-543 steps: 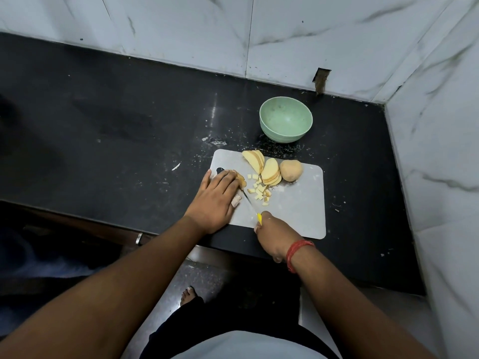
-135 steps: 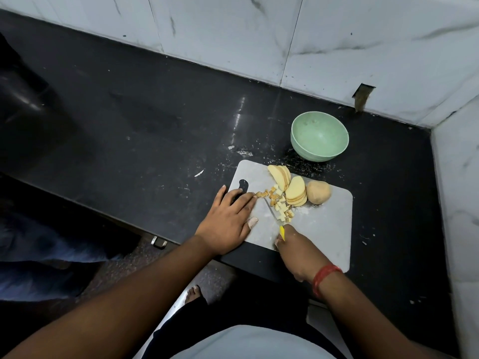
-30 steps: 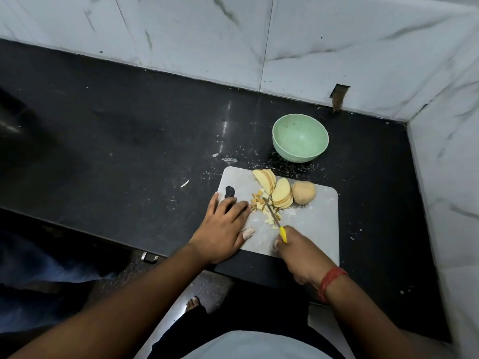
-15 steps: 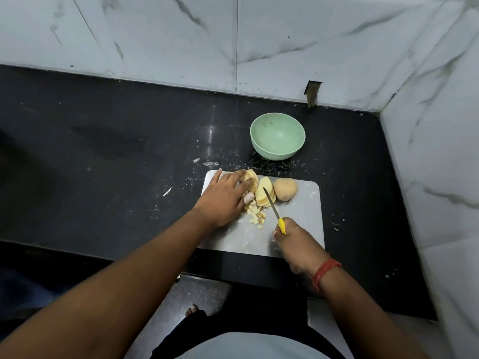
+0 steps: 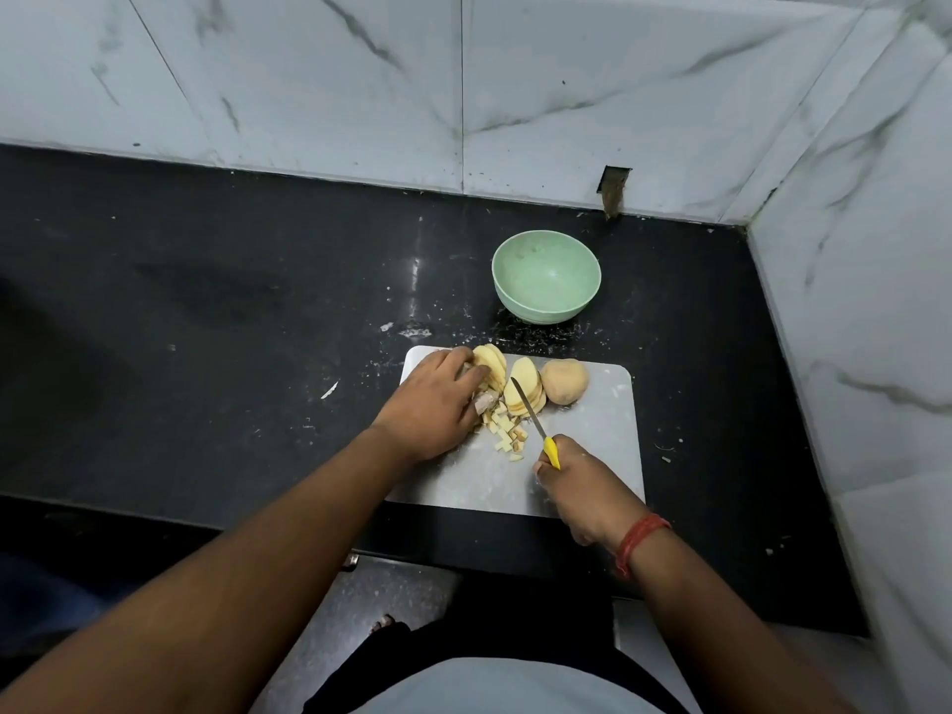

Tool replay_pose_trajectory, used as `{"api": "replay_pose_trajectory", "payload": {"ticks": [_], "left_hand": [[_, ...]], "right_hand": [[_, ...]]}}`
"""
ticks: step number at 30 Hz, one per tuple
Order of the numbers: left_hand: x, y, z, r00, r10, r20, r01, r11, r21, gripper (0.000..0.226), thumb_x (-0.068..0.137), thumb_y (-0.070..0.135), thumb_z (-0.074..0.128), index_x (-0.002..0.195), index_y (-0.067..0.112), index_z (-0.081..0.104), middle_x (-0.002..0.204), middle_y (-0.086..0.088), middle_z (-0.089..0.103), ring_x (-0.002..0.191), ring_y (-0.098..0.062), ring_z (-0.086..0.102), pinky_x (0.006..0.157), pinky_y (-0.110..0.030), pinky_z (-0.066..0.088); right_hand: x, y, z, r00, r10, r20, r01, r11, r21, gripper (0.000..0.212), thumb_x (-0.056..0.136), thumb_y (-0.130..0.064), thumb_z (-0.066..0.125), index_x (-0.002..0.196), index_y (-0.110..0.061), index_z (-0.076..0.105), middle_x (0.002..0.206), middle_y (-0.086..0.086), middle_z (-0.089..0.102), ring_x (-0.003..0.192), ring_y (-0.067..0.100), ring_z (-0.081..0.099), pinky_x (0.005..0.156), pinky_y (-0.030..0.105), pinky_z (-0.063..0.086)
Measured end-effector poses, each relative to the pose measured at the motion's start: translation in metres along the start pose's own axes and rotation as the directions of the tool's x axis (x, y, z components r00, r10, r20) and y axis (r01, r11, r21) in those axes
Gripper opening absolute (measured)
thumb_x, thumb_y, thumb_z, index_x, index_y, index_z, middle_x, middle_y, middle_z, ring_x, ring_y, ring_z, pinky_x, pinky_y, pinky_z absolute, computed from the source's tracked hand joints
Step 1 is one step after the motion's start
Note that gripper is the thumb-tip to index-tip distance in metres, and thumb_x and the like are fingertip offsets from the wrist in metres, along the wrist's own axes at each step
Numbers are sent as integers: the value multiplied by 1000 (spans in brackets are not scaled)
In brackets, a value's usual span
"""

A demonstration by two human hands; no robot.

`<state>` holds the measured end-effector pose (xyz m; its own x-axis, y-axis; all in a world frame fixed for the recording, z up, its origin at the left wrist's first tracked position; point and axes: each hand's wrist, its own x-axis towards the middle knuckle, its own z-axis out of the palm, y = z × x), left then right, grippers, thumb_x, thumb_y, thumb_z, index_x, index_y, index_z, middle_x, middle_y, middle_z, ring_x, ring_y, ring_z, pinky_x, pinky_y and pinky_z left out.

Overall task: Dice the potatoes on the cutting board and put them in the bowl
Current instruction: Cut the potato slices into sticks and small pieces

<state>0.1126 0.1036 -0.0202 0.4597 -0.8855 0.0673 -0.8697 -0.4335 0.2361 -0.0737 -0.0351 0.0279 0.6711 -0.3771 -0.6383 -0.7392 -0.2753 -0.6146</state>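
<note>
A grey cutting board [image 5: 592, 456] lies on the black counter. At its far edge stand two stacks of potato slices [image 5: 525, 391] and an uncut potato piece [image 5: 565, 382]. A small pile of diced potato [image 5: 507, 432] lies in the middle. My left hand [image 5: 435, 404] reaches over the board's far left corner, its fingers curled round the left stack of slices [image 5: 489, 365]. My right hand [image 5: 579, 487] grips a yellow-handled knife [image 5: 536, 422], whose blade points toward the slices. The light green bowl [image 5: 546, 275] stands empty behind the board.
White marble walls close the counter [image 5: 206, 311] at the back and right. White crumbs and a small scrap [image 5: 329, 390] lie scattered on the counter left of the board. The counter's front edge runs just below the board.
My left hand has left the board's near left edge and reached forward onto the left stack of slices. The knife blade has lifted off the diced pile and now points toward the slices.
</note>
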Motion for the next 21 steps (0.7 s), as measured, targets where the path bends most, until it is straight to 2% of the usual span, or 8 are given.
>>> {"api": "replay_pose_trajectory", "payload": {"ticks": [5, 12, 15, 21], "left_hand": [[1, -2, -5, 999, 35, 40, -37, 999, 38, 63, 94, 46, 34, 139, 8, 57, 145, -19, 49, 128, -35, 48, 110, -46, 43], [5, 1, 1, 997, 80, -22, -79, 996, 50, 51, 99, 43, 40, 120, 3, 64, 133, -24, 56, 122, -40, 52, 107, -51, 44], [6, 1, 2, 997, 74, -13, -73, 996, 44, 50, 97, 42, 41, 120, 4, 63, 134, -24, 55, 121, -40, 52, 107, -50, 43], [9, -6, 2, 993, 112, -40, -111, 994, 24, 44, 99, 40, 48, 123, 7, 63, 134, -20, 55, 121, -36, 54, 106, -47, 46]], "right_hand": [[2, 1, 2, 1000, 1, 8, -1, 1000, -24, 14, 100, -32, 41, 97, -20, 45, 83, 11, 54, 61, 23, 48, 42, 25, 34], [-1, 0, 0, 1000, 0, 15, 0, 999, -41, 14, 100, -34, 40, 98, -21, 46, 83, 10, 55, 62, 22, 50, 44, 26, 37], [-2, 0, -1, 1000, -5, 17, 6, 998, -58, 16, 101, -33, 39, 101, -20, 48, 89, 14, 60, 63, 22, 52, 45, 28, 40], [-2, 0, 0, 1000, -17, 6, 18, 996, -93, 16, 101, -34, 39, 100, -20, 47, 86, 10, 60, 61, 21, 52, 46, 27, 40]]}}
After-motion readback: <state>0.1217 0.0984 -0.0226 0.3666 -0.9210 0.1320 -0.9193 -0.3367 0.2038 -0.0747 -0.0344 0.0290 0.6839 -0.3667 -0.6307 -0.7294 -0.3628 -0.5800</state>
